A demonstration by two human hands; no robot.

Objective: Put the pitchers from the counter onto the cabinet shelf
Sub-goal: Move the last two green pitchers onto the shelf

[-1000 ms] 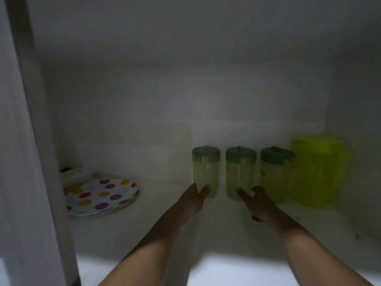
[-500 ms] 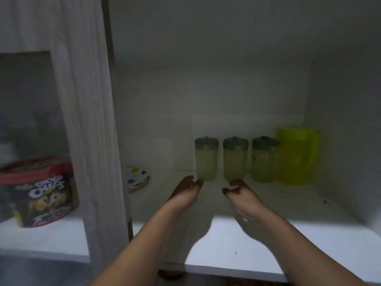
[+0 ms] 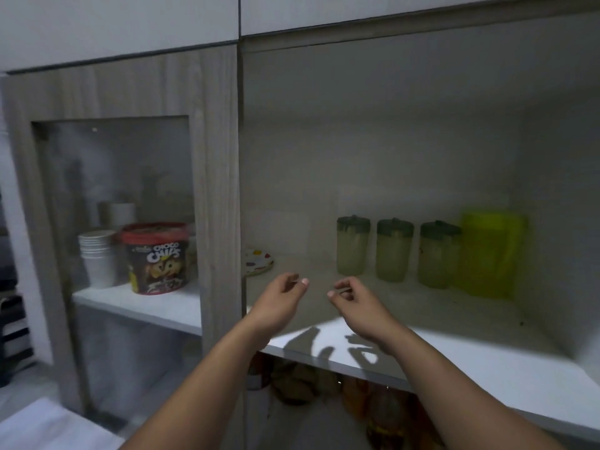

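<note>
Upright, three cylindrical translucent pitchers (image 3: 393, 250) on smooth white shelf (image 3: 487, 368); hands empty.

Both forearms are bare, with no sleeves in view. The left hand (image 3: 281, 298) and right hand (image 3: 355, 300) wear no gloves, rings, watch or bracelet; fingernails short, unpainted.

On the cabinet shelf (image 3: 487, 362) I count three small pitchers with green lids (image 3: 353, 245) (image 3: 394, 250) (image 3: 439, 254), one big yellow-green pitcher (image 3: 492, 254), one dotted plate (image 3: 258, 261). Behind the glass: one Choco Chips tub (image 3: 156, 258), one stack of paper cups (image 3: 97, 254).
</note>
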